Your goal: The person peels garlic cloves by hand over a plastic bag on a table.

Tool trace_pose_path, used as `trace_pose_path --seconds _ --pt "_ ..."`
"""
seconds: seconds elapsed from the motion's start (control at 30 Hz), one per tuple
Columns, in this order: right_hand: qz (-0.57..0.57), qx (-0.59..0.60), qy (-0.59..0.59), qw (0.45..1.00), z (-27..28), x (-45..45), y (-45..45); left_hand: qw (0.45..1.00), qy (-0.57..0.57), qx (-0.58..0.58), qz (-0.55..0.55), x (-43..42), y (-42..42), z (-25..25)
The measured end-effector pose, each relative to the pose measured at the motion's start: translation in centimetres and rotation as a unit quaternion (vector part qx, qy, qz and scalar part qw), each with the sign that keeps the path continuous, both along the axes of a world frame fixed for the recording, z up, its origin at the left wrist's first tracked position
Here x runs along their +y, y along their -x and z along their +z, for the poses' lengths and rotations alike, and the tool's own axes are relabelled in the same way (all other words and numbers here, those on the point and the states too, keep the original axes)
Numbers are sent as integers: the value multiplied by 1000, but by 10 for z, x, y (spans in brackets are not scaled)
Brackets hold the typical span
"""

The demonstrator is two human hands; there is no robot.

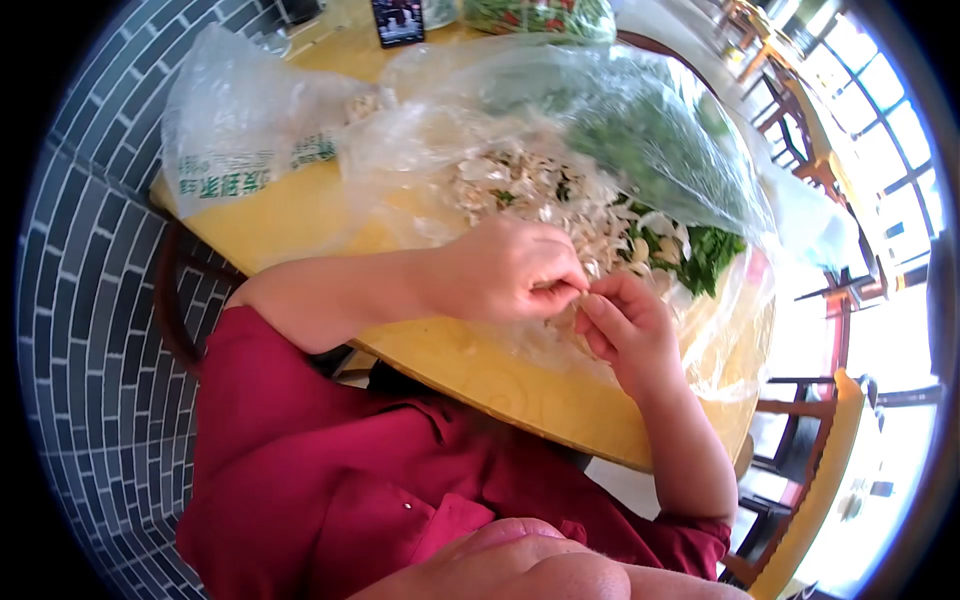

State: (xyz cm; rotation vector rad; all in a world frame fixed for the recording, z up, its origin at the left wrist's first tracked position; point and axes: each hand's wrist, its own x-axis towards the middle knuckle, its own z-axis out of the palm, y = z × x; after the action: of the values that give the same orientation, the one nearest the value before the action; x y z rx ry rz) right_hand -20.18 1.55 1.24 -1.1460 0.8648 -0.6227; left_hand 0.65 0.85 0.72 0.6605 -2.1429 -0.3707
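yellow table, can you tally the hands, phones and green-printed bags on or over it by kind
hands: 2 (left hand, right hand)
phone: 1
bag with green print: 1
total: 4

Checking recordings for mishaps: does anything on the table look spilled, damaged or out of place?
Nothing looks plainly damaged. The loose pale scraps look messy, strewn near crumpled clear plastic and green leaves, but seem like working clutter rather than a spill.
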Motion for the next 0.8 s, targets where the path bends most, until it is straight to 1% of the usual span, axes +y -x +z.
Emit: trace_pose_path --seconds 0.07,0.17,0.27,0.37,0.47,0.57,0.67,0.8 --pt "2 5 2 1000 2 1 0 1000 12 0 -24 -1 0 2" --pt "8 3 -14 1000 3 2 1 999 12 -34 -9 2 -2 0" --pt "-19 -8 -46 999 6 4 0 999 26 -35 2 4 -2 2" --pt "-25 -23 -24 999 3 3 1 999 35 -36 12 3 -2 1" --pt "-22 -4 40 999 0 5 1 999 32 -33 20 3 -1 -1" --pt "-32 1 39 999 1 6 0 999 23 -25 13 2 -1 -2" --pt "-37 -21 32 999 -2 5 1 999 22 -27 17 3 -1 -2" --pt "-34 -5 43 998 -2 4 0 999 29 -36 3 3 -1 -4"
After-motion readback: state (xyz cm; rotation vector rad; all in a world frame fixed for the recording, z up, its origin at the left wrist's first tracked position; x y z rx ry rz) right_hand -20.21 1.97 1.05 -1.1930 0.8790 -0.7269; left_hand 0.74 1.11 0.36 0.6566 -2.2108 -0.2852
